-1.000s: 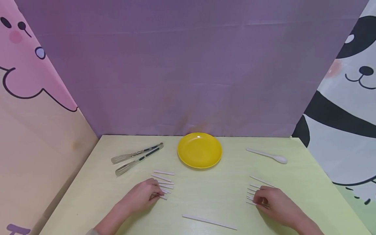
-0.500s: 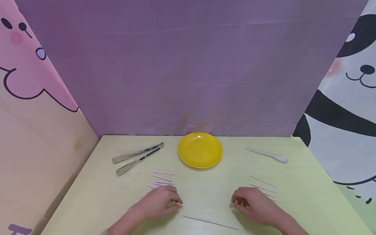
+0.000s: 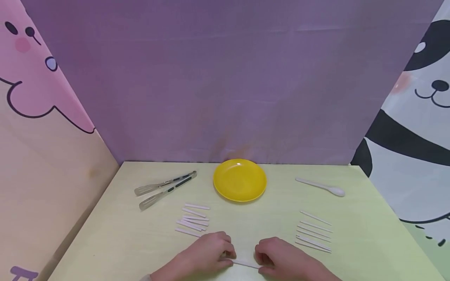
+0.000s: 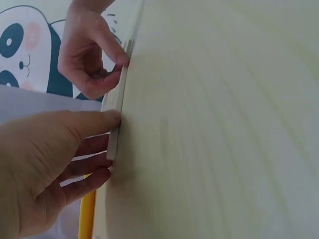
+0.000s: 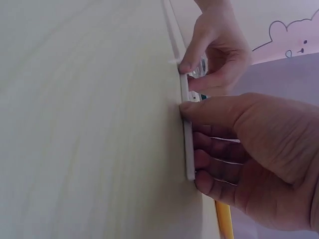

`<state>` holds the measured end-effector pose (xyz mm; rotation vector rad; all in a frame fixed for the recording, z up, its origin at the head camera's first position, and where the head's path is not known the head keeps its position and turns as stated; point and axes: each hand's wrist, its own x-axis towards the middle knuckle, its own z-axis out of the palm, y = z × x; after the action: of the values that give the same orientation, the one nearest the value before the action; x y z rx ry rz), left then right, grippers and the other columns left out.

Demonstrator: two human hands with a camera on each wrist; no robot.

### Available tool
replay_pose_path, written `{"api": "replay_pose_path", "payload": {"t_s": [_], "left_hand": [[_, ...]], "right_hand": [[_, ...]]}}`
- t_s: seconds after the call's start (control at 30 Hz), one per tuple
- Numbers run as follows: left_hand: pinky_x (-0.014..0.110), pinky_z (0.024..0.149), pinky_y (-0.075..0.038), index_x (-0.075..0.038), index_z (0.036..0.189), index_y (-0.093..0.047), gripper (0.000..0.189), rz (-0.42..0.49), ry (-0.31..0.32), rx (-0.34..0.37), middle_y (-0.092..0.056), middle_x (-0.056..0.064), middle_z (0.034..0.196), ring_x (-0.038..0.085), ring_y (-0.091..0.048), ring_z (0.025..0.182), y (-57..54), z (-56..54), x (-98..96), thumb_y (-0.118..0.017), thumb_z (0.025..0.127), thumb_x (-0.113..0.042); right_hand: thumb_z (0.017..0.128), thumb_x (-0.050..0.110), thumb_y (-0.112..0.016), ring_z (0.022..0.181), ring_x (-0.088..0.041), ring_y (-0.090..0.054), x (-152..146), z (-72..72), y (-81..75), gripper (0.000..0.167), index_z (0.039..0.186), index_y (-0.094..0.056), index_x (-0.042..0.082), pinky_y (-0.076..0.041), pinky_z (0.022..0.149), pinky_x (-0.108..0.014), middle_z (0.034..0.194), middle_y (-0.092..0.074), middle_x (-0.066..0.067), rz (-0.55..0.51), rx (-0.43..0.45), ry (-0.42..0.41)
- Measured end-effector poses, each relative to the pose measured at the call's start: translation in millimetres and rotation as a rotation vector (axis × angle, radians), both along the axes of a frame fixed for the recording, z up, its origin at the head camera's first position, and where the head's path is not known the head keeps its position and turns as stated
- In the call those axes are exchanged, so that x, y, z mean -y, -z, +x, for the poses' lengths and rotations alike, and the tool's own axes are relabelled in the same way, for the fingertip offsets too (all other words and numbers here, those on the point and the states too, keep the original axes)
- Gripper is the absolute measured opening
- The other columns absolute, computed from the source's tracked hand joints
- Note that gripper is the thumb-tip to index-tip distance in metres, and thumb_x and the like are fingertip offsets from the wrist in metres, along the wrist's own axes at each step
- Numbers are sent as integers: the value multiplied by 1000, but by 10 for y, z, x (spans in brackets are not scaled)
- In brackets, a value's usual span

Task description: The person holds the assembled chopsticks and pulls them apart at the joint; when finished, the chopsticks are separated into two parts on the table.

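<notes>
A thin pale chopstick (image 3: 245, 264) lies crosswise near the front of the table, its bare middle showing between my two hands. My left hand (image 3: 210, 253) pinches it toward the left end, the thumb on the near side and the fingers behind. On the right part, my right hand (image 3: 284, 259) holds it the same way. In the left wrist view the end of the chopstick (image 4: 113, 144) extends past my left thumb. The right wrist view shows the other end of the chopstick (image 5: 189, 157) against my right fingers.
Short pale sticks (image 3: 195, 222) lie in a loose group on the left, several thinner sticks (image 3: 314, 234) on the right. Farther back are metal tongs (image 3: 165, 190), a yellow plate (image 3: 240, 180) and a pale spoon (image 3: 334, 190). A purple backdrop (image 3: 232, 86) rises behind the table.
Both hands have left the two groups of sticks, come inward and toward the front, and taken hold of the single chopstick between them. The sticks, tongs, plate and spoon stay put.
</notes>
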<state>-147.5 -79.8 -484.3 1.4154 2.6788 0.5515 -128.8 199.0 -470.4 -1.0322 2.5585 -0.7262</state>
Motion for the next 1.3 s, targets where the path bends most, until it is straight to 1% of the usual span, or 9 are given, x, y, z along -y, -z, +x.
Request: {"api": "replay_pose_path", "payload": {"t_s": [0.1,0.2,0.3,0.4,0.63,0.8,0.93,1.17,1.3], "left_hand": [[5,74,-40,-26,93,-80,4,2,-4,-27,-62,-19,82,-8,-48,78,20,13,-40,-81,93,-22],[8,71,-40,-24,88,-72,10,9,-50,3,-55,-18,79,-6,-46,76,16,11,-64,-78,91,-18],[12,67,-40,-22,88,-62,14,39,-107,43,-48,-16,75,-2,-45,71,-8,-21,-100,-72,89,-12],[13,62,-36,-20,89,-57,12,77,-122,20,-44,-15,69,-1,-42,65,-61,-82,-150,-65,93,-12],[13,51,-17,-18,75,-48,36,140,-68,-82,-27,-13,58,-3,-25,52,-206,-179,-170,-59,108,-25],[12,52,-10,-19,67,-44,47,230,-38,-272,-24,-13,57,-6,-15,53,-263,-226,-191,-68,104,-35],[12,52,-9,-20,65,-44,49,266,-63,-388,-24,-13,56,-5,-18,52,-341,-243,-224,-73,100,-36],[17,49,-9,-19,66,-48,47,190,-227,-504,-24,-12,56,2,-27,47,-388,-185,-316,-75,99,-39],[16,49,-8,-20,65,-48,47,199,-171,-549,-25,-12,54,1,-27,46,-332,-213,-318,-77,97,-39]], "right_hand": [[97,16,-73,70,4,-45,38,25,11,23,83,-60,27,-42,68,-17,73,-44,17,52,30,22],[104,17,-66,75,2,-47,58,39,-4,19,91,-56,27,-43,72,-18,78,-44,18,71,-14,42],[108,15,-58,72,1,-45,82,8,-62,16,98,-49,23,-42,70,-19,77,-39,17,47,-54,46],[109,13,-56,64,2,-37,109,-65,-175,14,101,-48,20,-39,62,-18,71,-35,15,0,-102,48],[112,17,-53,62,8,-30,81,-209,-462,24,89,-59,16,-37,62,-13,69,-40,17,-78,-154,-83],[114,19,-51,61,7,-19,2,-277,-582,30,84,-48,19,-24,59,-12,69,-24,15,-141,-150,-171],[114,21,-51,61,8,-18,-21,-307,-622,30,84,-48,21,-23,59,-12,69,-23,15,-155,-181,-167],[111,16,-56,59,8,-22,13,-306,-642,23,88,-57,21,-34,59,-12,68,-29,19,-122,-229,-68],[112,18,-55,61,8,-21,-39,-333,-638,27,86,-54,21,-29,60,-11,69,-27,16,-131,-158,-111]]}}
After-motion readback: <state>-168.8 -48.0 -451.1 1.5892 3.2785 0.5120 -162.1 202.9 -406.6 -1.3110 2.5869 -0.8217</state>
